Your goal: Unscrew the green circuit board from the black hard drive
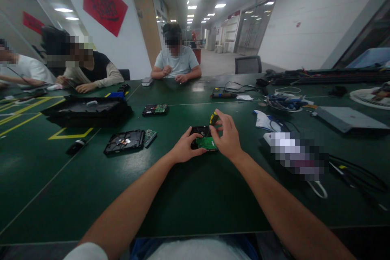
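A hard drive point(206, 143) lies on the green table with its green circuit board facing up. My left hand point(188, 146) grips it from the left, thumb along the near edge and fingers over the far part. In my right hand point(228, 137) is a small screwdriver point(214, 118) with a black and yellow handle, held upright by the fingers above the drive. Its tip comes down near the board's upper right; whether it sits in a screw is too small to tell. Left of the drive rest another hard drive point(124, 141) and a loose circuit board point(150, 138).
A black tray point(87, 109) and a third hard drive point(155, 109) stand farther back. To the right are a white power strip point(283, 146), cables point(284, 101) and a grey metal box point(350, 118). A power screwdriver point(224, 94) lies behind. Several people sit across the table.
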Action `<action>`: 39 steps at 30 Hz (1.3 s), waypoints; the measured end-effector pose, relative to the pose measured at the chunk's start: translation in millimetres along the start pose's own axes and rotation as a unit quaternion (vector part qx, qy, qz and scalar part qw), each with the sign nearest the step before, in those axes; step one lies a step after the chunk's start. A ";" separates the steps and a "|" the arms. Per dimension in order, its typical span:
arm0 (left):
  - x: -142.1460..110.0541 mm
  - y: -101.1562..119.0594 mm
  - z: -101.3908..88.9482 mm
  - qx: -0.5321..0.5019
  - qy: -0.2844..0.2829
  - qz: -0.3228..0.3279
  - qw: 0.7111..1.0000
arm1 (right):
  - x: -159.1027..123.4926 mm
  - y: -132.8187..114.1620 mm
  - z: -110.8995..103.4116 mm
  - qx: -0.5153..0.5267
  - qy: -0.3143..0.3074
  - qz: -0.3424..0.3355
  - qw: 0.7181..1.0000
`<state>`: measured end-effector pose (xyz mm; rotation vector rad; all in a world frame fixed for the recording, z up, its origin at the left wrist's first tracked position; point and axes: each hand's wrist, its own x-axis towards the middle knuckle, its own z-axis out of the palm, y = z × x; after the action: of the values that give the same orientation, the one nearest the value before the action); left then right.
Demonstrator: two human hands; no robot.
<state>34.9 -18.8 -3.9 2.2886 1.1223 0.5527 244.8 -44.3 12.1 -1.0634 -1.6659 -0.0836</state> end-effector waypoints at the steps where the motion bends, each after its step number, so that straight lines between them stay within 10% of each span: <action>1: 0.0 0.6 0.0 -0.001 0.001 -0.001 1.000 | 0.1 -0.1 0.0 0.002 -0.001 0.004 1.000; 39: -0.5 4.9 -2.8 0.002 -0.007 -0.008 1.000 | -0.3 -1.4 0.3 0.015 0.004 -0.011 1.000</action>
<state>35.9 -20.9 1.3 2.2814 1.1343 0.5282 243.6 -45.1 12.3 -1.0211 -1.6661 -0.0771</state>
